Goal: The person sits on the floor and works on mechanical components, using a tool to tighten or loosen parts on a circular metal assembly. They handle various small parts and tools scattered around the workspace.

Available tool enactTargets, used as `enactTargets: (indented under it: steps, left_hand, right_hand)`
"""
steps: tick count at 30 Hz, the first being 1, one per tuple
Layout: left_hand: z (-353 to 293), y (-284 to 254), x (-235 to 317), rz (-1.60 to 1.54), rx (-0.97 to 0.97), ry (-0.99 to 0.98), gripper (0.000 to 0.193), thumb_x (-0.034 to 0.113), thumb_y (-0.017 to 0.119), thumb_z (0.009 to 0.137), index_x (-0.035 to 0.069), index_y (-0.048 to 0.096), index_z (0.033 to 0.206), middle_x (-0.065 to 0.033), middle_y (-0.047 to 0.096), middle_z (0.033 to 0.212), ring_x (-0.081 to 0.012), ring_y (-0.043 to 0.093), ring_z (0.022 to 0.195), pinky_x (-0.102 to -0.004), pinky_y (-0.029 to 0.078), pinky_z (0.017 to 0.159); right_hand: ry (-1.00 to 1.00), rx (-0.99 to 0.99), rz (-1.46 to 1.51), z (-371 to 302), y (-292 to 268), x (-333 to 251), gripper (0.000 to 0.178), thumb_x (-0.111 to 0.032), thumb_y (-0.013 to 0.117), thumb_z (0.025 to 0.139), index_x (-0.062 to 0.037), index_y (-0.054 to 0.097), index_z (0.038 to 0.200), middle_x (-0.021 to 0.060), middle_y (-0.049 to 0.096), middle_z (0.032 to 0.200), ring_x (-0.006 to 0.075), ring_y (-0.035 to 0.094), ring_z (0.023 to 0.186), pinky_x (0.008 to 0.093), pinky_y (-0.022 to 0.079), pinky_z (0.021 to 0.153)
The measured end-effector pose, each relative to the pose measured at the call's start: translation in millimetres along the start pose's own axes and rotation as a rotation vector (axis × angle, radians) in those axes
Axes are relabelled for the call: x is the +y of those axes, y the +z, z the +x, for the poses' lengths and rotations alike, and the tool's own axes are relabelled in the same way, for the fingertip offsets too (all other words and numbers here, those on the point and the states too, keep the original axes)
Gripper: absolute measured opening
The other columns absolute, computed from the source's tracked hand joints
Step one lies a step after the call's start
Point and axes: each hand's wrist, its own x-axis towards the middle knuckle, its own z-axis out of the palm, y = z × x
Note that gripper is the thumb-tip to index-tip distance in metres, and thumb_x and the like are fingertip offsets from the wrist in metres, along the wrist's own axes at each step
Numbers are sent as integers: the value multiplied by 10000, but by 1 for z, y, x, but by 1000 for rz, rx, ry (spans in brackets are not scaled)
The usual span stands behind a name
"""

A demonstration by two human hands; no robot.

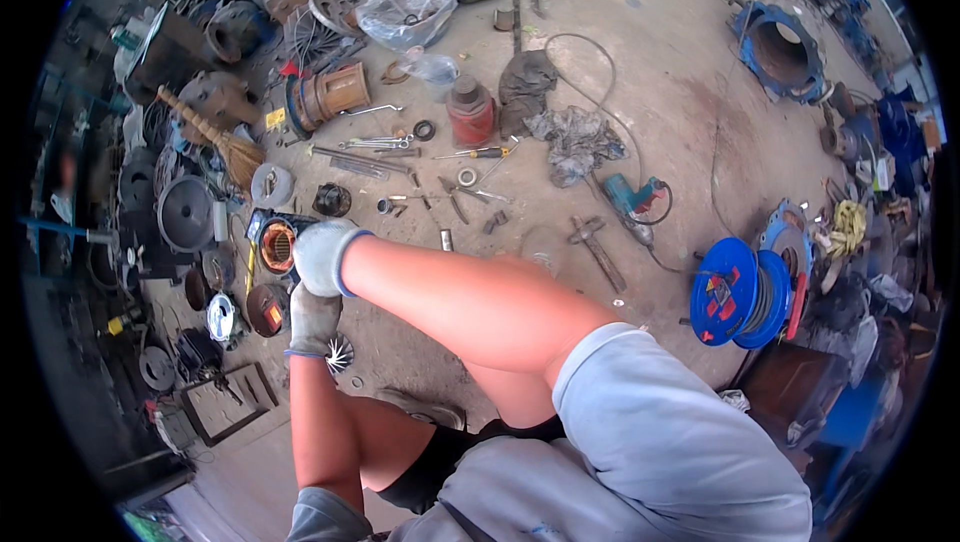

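Observation:
My right hand (326, 254), in a pale work glove, rests against an electric motor housing (277, 245) with copper windings showing in its round opening. Just below it, my left hand (315, 320), also gloved, lies close under the right hand and near the same housing. The fingers of both hands are mostly turned away or hidden, so what they grip does not show. Beside my left wrist is a finned metal piece (340, 353), partly covered by the glove. A brown-rimmed round part (266, 310) stands left of that hand.
Wrenches (380, 142), metal rods and a hammer (597, 252) lie on the floor ahead. A red bottle jack (470, 112) stands beyond them. To the right are a teal power tool (630, 197) and a blue cable reel (725, 292). A straw broom (235, 157) leans at left.

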Motion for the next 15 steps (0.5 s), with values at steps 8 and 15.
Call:
enactTargets:
  steps: [8,15]
  left_hand:
    - [19,-128,-13,-325,-84,-543,279,98,687,971,-27,685,1221,-132,769,1112,-185,724,1019,-326,545,898]
    - [-139,-96,-98,-791,314,-833,310,185,584,1091,-25,642,1312,-93,717,1175,-168,703,1018,-331,578,905]
  right_hand:
    - [27,152,341,-52,-105,97,412,-404,737,860,-31,796,1026,231,761,1002,354,744,965,436,566,886]
    - [425,167,263,-97,14,309,486,-518,710,886,-52,783,1006,242,755,1020,392,733,1003,480,553,876]
